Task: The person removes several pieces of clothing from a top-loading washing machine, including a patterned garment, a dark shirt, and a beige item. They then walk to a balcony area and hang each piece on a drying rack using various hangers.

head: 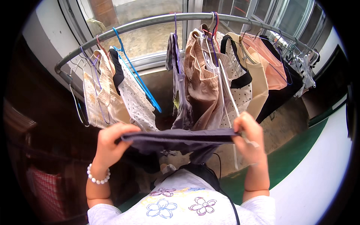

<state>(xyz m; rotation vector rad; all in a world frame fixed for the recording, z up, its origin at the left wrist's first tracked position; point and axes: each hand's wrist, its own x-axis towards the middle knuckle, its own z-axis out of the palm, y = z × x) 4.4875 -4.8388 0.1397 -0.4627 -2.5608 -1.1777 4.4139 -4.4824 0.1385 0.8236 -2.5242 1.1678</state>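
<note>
A dark purple-grey garment [180, 136] is stretched by its upper edge between my hands, in front of my chest. My left hand [114, 143], with a white bead bracelet [98, 177] on its wrist, pinches the left end of that edge. The right end is gripped by my right hand [249, 137], which also holds a white hanger [230, 92] whose long bars point upward and downward. The garment's lower part hangs crumpled and partly hidden behind the edge. Beyond my hands, brown trousers [199, 92] and a purple-grey garment [180, 98] hang on hangers.
A curved metal rail [157, 20] runs across the top, with clothes on both sides. A blue hanger [137, 76] and a dotted white garment [137, 98] hang at the left. Peach clothing [270, 62] hangs at the right. Behind stands a glass window [135, 36]. A black cord [229, 199] crosses my shirt.
</note>
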